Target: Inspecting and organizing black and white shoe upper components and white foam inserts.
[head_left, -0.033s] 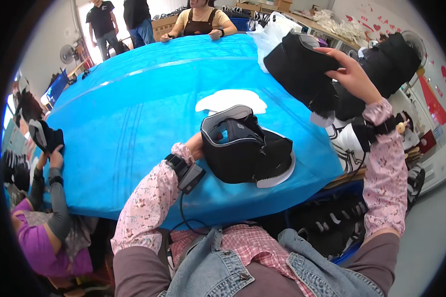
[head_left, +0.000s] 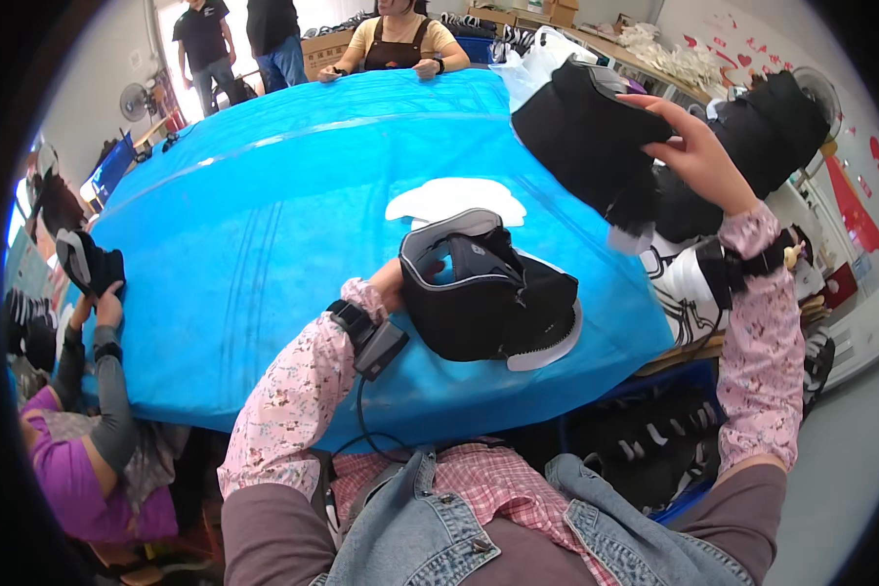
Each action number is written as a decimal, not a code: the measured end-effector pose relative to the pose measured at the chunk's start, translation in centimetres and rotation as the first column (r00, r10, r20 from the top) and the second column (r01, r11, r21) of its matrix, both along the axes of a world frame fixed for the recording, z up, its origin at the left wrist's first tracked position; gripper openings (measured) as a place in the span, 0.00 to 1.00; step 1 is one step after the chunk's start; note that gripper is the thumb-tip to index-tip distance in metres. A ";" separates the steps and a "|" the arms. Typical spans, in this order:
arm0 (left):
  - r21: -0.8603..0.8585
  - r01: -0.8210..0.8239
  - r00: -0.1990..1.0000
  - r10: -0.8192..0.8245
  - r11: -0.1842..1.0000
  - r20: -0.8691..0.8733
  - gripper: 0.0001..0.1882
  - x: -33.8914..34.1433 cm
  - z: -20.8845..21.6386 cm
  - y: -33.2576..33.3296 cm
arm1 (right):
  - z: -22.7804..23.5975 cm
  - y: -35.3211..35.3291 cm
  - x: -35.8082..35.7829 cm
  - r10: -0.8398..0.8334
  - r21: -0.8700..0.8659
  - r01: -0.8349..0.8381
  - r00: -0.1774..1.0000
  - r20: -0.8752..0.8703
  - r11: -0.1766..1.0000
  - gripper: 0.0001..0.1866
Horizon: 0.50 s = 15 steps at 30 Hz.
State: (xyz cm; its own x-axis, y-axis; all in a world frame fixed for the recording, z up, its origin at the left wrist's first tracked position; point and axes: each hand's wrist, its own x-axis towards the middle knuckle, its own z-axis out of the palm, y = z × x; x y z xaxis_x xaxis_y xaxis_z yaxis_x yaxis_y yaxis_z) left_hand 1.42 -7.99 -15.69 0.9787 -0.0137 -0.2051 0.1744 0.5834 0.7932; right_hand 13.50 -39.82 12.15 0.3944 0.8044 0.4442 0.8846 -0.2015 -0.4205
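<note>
Near the front edge of the blue-covered table (head_left: pixel 303 234), a black shoe upper (head_left: pixel 459 317) with a grey-lined collar and a white lower edge hangs from my left hand (head_left: pixel 389 285). That hand is mostly hidden behind the upper; a fingertip shows through its opening. At the right, my right hand (head_left: pixel 705 161) grips a second black shoe upper (head_left: pixel 586 137) by its edge, thumb and fingers closed on it. This one is held tilted above the table's right side. A stack of white cut pieces (head_left: pixel 456 200) lies just beyond the left-hand upper.
More black uppers (head_left: pixel 772 127) are piled at the far right, above white pieces with black lines (head_left: pixel 689 283). Below the table's right edge stands a blue bin (head_left: pixel 679 503) of dark uppers. At left, a co-worker's hands (head_left: pixel 107 303) hold a dark shoe upper; another person (head_left: pixel 405 44) sits opposite.
My right hand's upper has shifted slightly left and up. The left hand's upper has barely moved.
</note>
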 end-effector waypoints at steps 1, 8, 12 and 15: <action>-0.012 0.011 1.000 -0.011 1.000 0.008 0.15 0.0 1.4 -1.1 | -0.1 0.0 -1.3 0.076 0.033 -0.076 0.997 -0.004 0.997 0.19; 0.497 -0.282 0.879 0.014 0.821 0.477 0.35 -8.7 5.1 -1.7 | -1.9 3.9 -8.0 0.172 -0.172 -0.166 0.985 0.017 0.971 0.21; 0.664 -0.212 0.893 -0.134 0.717 0.431 0.43 -9.2 5.6 -3.7 | -3.4 7.4 -7.7 0.383 -0.280 -0.326 0.906 0.179 0.903 0.20; 0.636 -0.186 0.875 -0.167 0.749 0.454 0.37 -8.9 5.6 -4.0 | -4.8 8.7 -7.5 0.427 -0.315 -0.402 0.904 0.013 0.860 0.19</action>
